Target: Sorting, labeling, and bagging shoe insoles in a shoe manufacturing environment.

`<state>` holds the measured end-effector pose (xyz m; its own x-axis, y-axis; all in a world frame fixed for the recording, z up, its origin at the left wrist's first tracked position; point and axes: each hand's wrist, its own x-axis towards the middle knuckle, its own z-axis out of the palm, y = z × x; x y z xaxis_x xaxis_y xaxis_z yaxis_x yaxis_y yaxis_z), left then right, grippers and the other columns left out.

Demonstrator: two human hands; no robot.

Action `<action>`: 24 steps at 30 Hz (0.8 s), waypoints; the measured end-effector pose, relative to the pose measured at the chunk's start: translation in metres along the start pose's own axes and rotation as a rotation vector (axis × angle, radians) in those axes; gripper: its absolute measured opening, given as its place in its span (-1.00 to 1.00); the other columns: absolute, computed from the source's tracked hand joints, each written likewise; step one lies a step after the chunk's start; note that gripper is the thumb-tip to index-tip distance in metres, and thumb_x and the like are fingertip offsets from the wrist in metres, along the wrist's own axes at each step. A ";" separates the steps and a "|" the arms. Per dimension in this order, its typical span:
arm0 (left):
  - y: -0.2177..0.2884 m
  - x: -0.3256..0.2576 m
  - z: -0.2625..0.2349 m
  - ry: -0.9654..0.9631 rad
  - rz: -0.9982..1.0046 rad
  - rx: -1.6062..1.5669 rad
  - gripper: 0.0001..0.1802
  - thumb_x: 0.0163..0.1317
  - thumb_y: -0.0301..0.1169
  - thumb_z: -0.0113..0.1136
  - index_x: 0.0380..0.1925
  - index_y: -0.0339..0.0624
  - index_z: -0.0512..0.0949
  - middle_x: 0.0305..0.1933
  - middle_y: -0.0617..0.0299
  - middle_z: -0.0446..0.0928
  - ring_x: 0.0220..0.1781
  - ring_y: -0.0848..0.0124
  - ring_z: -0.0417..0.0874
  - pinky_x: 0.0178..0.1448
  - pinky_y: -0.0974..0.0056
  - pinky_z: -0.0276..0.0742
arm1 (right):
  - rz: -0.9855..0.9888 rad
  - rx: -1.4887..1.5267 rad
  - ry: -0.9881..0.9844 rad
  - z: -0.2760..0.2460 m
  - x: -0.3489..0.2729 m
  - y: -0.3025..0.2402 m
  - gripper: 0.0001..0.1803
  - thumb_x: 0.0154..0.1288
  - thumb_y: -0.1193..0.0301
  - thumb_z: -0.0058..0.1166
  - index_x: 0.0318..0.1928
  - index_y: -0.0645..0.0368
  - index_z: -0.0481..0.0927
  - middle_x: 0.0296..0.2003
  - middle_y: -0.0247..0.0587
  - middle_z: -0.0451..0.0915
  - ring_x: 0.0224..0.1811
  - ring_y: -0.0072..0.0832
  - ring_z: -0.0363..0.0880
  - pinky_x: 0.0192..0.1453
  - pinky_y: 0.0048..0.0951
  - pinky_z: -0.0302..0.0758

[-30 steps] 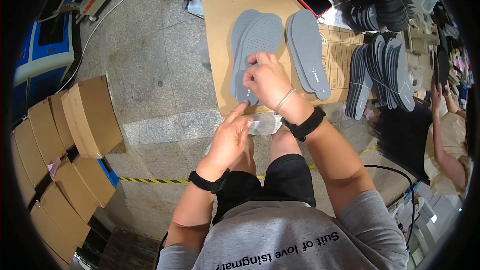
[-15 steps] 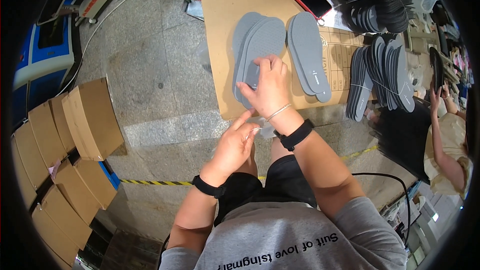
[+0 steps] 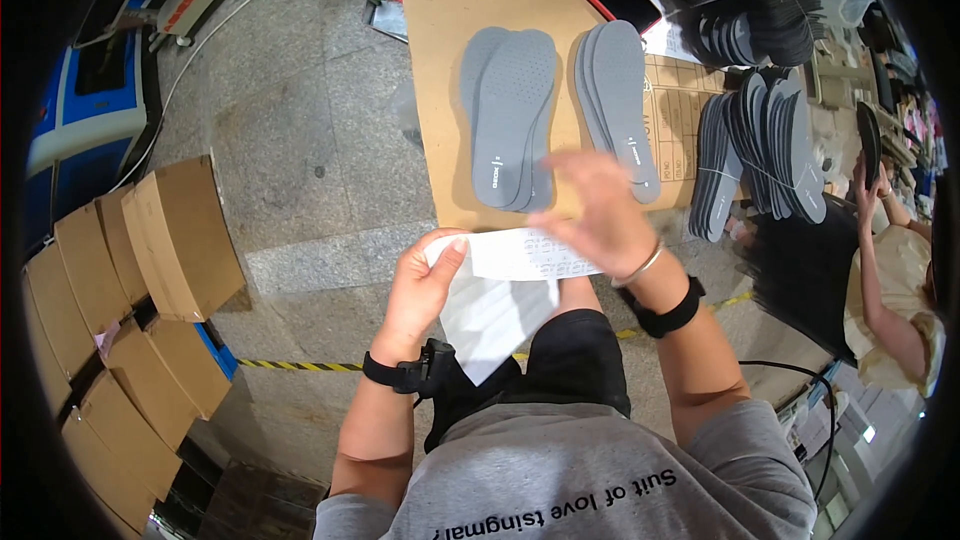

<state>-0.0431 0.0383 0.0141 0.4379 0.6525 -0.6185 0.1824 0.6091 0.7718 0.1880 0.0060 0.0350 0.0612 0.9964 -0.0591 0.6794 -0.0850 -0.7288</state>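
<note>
Holding: the left hand point(image 3: 425, 285) pinches the left end of a white strip point(image 3: 510, 255) between thumb and fingers, closed on it.
Right hand point(image 3: 600, 215): it lies over the right end of the strip, blurred; I judge it touches the strip, but I cannot tell if the fingers close on it.
Strip axis: it runs left to right between both hands, above the lap; a white sheet point(image 3: 490, 320) hangs below it.
Insoles point(image 3: 510, 120): a grey pile on the cardboard point(image 3: 445, 50), straight ahead of the hands, long axis pointing away from the person.
Second pile point(image 3: 620, 105): just beside the first, on its right.
Nearer hand: the right hand is nearer to both piles.
Co-worker: a person point(image 3: 895, 290) sits at the right edge.
</note>
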 end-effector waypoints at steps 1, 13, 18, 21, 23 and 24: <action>0.002 0.000 0.000 -0.001 -0.028 -0.074 -0.80 0.28 -0.37 0.05 -0.20 -0.27 0.53 -0.26 0.31 0.57 -0.23 0.57 0.51 -0.08 0.42 0.42 | 0.035 0.114 -0.104 0.008 -0.005 -0.008 -0.57 -0.02 0.32 0.22 -0.10 0.15 0.48 -0.21 -0.13 0.53 -0.05 -0.18 0.40 0.09 -0.20 0.22; 0.038 0.000 0.032 0.133 0.667 1.290 -0.80 0.12 -0.45 0.11 -0.22 -0.19 0.51 -0.22 0.17 0.51 -0.02 0.20 0.49 0.32 -0.07 -0.01 | 0.164 0.301 -0.298 0.029 -0.005 -0.014 -0.85 0.10 0.44 0.14 -0.31 0.22 0.55 -0.42 -0.07 0.58 -0.37 -0.13 0.54 -0.28 -0.32 0.44; 0.026 0.006 0.024 0.052 0.506 1.057 -0.91 0.13 -0.45 0.09 -0.36 -0.15 0.54 -0.41 0.19 0.49 -0.24 0.21 0.51 0.20 0.03 0.15 | 0.222 0.324 -0.309 0.030 -0.008 -0.018 -0.87 0.08 0.46 0.14 -0.33 0.20 0.53 -0.43 -0.11 0.58 -0.36 -0.19 0.54 -0.21 -0.34 0.43; 0.025 0.010 0.021 0.013 0.482 0.981 -0.92 0.15 -0.46 0.08 -0.38 -0.19 0.54 -0.41 0.15 0.51 -0.29 0.19 0.51 0.11 0.11 0.24 | -0.027 0.075 -0.155 0.032 -0.013 -0.016 -0.85 0.01 0.49 0.16 -0.34 0.17 0.55 -0.39 -0.19 0.58 -0.28 -0.28 0.52 -0.09 -0.35 0.39; 0.024 0.012 0.019 -0.014 0.462 0.954 -0.90 0.17 -0.47 0.08 -0.36 -0.23 0.54 -0.37 0.12 0.53 -0.29 0.18 0.52 0.07 0.15 0.28 | -0.228 -0.103 0.037 0.035 -0.015 -0.019 -0.81 -0.07 0.50 0.18 -0.34 0.15 0.57 -0.32 -0.27 0.56 -0.21 -0.33 0.48 -0.01 -0.34 0.36; 0.022 0.013 0.017 -0.016 0.436 0.911 -0.90 0.17 -0.46 0.08 -0.35 -0.24 0.54 -0.37 0.11 0.54 -0.29 0.16 0.52 0.02 0.16 0.31 | -0.230 -0.103 0.036 0.036 -0.016 -0.020 -0.81 -0.07 0.50 0.18 -0.34 0.15 0.57 -0.32 -0.27 0.56 -0.21 -0.33 0.48 -0.01 -0.34 0.36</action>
<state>-0.0180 0.0522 0.0260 0.6374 0.7259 -0.2586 0.6036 -0.2617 0.7531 0.1477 -0.0086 0.0259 -0.0789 0.9889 0.1255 0.7491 0.1419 -0.6471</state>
